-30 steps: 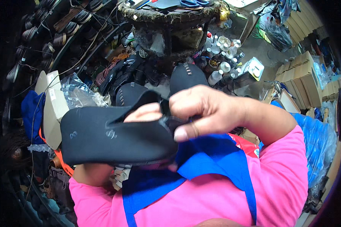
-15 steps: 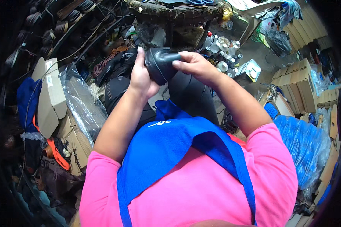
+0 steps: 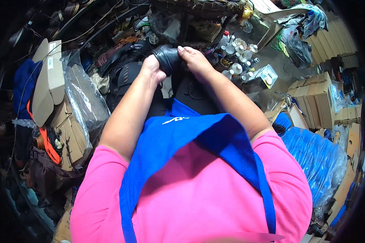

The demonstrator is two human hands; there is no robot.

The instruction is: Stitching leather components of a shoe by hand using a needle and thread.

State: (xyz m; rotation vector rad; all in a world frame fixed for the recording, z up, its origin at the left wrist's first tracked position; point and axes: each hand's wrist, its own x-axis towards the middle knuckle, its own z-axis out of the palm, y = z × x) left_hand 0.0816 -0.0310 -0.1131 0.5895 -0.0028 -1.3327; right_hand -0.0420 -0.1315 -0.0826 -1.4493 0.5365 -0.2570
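Here both hands meet well out in front of the chest, around a black shoe piece (image 3: 166, 58) that looks like a rounded toe or upper of dark leather. The left hand (image 3: 153, 69) is clenched around its left side, knuckles toward the camera, while the right hand (image 3: 195, 60) grips its right edge with the fingers curled over the top. The piece sits between the two hands, raised above a heap of dark shoe parts (image 3: 123, 75) on the cluttered table (image 3: 267, 60). Just right of the hands stand small bottles and jars (image 3: 236, 52). Cardboard boxes (image 3: 320, 97) are stacked further right, and a clear plastic bag (image 3: 83, 97) lies at the left. A blue apron (image 3: 198, 141) over a pink shirt (image 3: 198, 194) fills the lower picture.
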